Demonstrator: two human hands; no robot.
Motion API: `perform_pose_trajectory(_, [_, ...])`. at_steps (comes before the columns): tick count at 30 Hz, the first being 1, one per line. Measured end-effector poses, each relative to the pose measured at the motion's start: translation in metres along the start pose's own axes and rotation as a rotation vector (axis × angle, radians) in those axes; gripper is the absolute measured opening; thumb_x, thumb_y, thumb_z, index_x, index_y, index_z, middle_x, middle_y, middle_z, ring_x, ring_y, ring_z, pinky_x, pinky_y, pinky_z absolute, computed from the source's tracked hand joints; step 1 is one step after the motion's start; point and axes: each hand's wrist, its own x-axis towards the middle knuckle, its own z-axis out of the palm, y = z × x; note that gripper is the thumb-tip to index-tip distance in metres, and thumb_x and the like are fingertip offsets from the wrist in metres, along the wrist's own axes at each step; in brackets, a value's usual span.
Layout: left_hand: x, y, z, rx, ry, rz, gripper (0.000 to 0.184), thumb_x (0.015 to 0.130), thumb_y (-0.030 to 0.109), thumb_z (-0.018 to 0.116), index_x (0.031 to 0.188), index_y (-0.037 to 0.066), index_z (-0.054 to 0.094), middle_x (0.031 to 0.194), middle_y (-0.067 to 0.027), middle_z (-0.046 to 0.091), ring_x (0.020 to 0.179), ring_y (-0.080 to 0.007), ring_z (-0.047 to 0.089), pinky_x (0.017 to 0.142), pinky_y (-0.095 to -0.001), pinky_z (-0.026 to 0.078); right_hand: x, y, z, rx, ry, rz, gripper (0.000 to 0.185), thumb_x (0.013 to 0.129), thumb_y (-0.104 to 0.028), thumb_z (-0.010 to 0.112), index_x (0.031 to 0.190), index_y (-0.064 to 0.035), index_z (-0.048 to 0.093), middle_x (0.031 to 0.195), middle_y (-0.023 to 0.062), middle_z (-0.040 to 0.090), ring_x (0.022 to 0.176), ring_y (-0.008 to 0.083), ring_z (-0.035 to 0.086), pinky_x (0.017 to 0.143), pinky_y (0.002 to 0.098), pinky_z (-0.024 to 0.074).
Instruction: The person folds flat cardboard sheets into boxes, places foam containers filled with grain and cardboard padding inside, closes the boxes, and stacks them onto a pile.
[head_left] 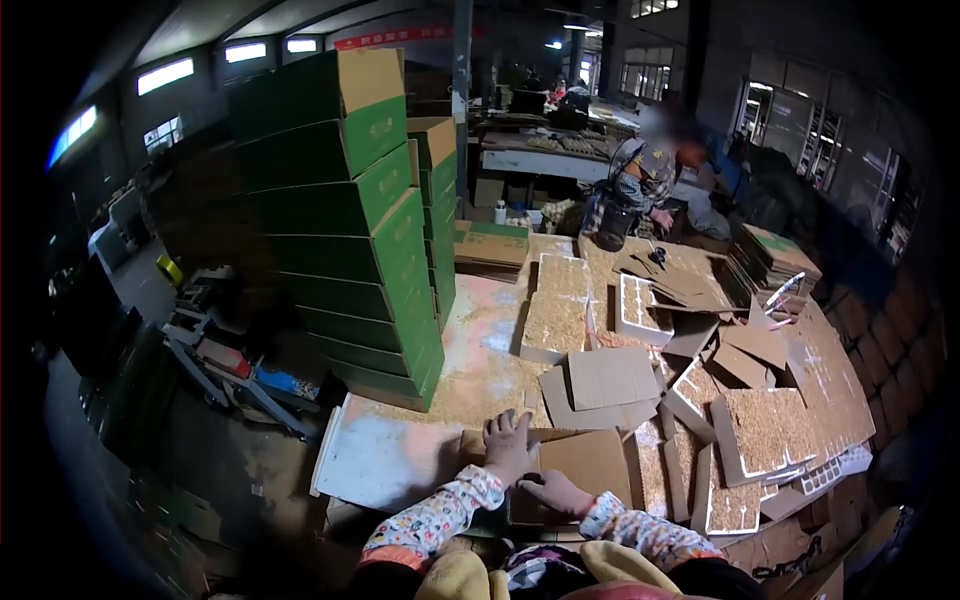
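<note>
Patterned sleeves (445, 508) lead to a cardboard box (585, 460) at the near side of the bench (375, 455); the left hand (508, 450) lies wide on its far left part, seemingly steadying it; the right hand (557, 493) is curled over it, grip contents impossible to tell.

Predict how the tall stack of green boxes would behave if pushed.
The tall stack of green boxes would probably tip easily, being tall over a narrow base. Upper boxes might slide separately, since their edges look staggered. The boxes seem fairly stiff, their sides standing mostly flat.
</note>
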Motion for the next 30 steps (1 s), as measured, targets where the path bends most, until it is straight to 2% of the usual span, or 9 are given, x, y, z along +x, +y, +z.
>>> perform_pose_trajectory(5, [-0.042,0.051,-0.014,0.056,-0.938,0.191,0.073,0.073,0.03,0.065,0.138,0.012,0.036,0.12,-0.0225,0.049,0.106,-0.0374,0.051,0.084,-0.054,0.043,-0.065,0.021,-0.04,-0.78,0.16,0.245,0.079,0.072,-0.053,0.065,0.134,-0.0105,0.041,0.121,0.0233,0.044,0.115,0.041,0.042,0.097,0.0572,0.0294])
perform_pose_trajectory(8, [-0.073,0.06,0.051,0.375,-0.836,0.26,0.083,0.072,0.041,0.068,0.139,0.007,0.031,0.114,-0.0222,0.052,0.103,-0.0392,0.054,0.082,-0.0465,0.047,-0.051,0.113,-0.003,-0.996,0.179,0.148,0.088,0.068,-0.059,0.066,0.137,-0.0129,0.035,0.135,0.0347,0.028,0.121,0.0553,0.031,0.098,0.0631,0.0281])
perform_pose_trajectory(10, [-0.034,0.071,0.008,0.266,-1.056,0.26,0.082,0.071,0.043,0.069,0.136,0.005,0.036,0.114,-0.0214,0.052,0.102,-0.0387,0.054,0.079,-0.0429,0.048,-0.041,0.112,-0.05,-0.417,-0.13,0.095,0.08,0.076,-0.049,0.064,0.136,-0.0061,0.032,0.132,0.03,0.033,0.12,0.0479,0.037,0.096,0.0522,0.0385])
perform_pose_trajectory(12, [-0.019,0.055,0.01,0.117,-1.227,0.309,0.079,0.071,0.046,0.066,0.134,0.007,0.038,0.118,-0.0195,0.051,0.106,-0.0363,0.052,0.084,-0.0466,0.043,-0.054,0.096,-0.067,-0.396,0.274,0.208,0.074,0.078,-0.04,0.065,0.136,-0.006,0.035,0.134,0.035,0.032,0.121,0.0494,0.037,0.099,0.0448,0.0377])
perform_pose_trajectory(14, [-0.025,0.057,0.011,0.155,-0.84,0.288,0.075,0.076,0.046,0.063,0.136,0.01,0.037,0.133,-0.0211,0.037,0.118,-0.0353,0.04,0.092,-0.0535,0.033,-0.041,0.119,-0.067,-0.457,-0.123,0.24,0.075,0.079,-0.038,0.062,0.139,-0.0059,0.03,0.138,0.0372,0.026,0.124,0.0501,0.035,0.099,0.0456,0.0382])
perform_pose_trajectory(18, [-0.006,0.072,0.031,0.062,-1.154,0.139,0.064,0.08,0.042,0.06,0.132,0.01,0.043,0.13,-0.0204,0.042,0.118,-0.0372,0.04,0.098,-0.0472,0.034,-0.011,0.117,-0.096,-0.279,-0.139,0.227,0.055,0.083,-0.031,0.058,0.128,-0.0005,0.046,0.123,0.0262,0.053,0.109,0.0342,0.056,0.094,0.0378,0.043])
perform_pose_trajectory(22, [-0.006,0.012,-0.018,0.04,-0.306,0.094,0.041,0.086,0.022,0.056,0.122,0.004,0.048,0.124,-0.0186,0.047,0.114,-0.0354,0.047,0.101,-0.0414,0.034,-0.062,0.128,-0.156,0.602,0.412,-0.028,0.039,0.087,-0.003,0.049,0.125,0.0045,0.049,0.116,0.0163,0.059,0.108,0.0214,0.056,0.088,0.0264,0.0453])
perform_pose_trajectory(25, [-0.035,-0.01,0.024,-0.842,-0.222,-0.923,0.076,0.079,0.034,0.07,0.133,-0.004,0.032,0.128,-0.0254,0.045,0.115,-0.0393,0.047,0.102,-0.0431,0.035,-0.055,0.205,-0.141,0.81,0.15,0.259,0.047,0.082,-0.014,0.064,0.122,0.0075,0.049,0.112,0.018,0.06,0.103,0.0236,0.059,0.086,0.0277,0.0467])
perform_pose_trajectory(30, [-0.06,-0.006,0.072,-0.427,-0.589,-0.792,0.108,0.067,0.058,0.072,0.138,-0.005,0.021,0.132,-0.031,0.038,0.121,-0.0401,0.043,0.1,-0.042,0.037,-0.013,0.189,-0.073,0.276,0.196,0.16,0.064,0.081,-0.037,0.069,0.125,0.005,0.048,0.108,0.0116,0.062,0.094,0.0206,0.058,0.085,0.0325,0.0456])
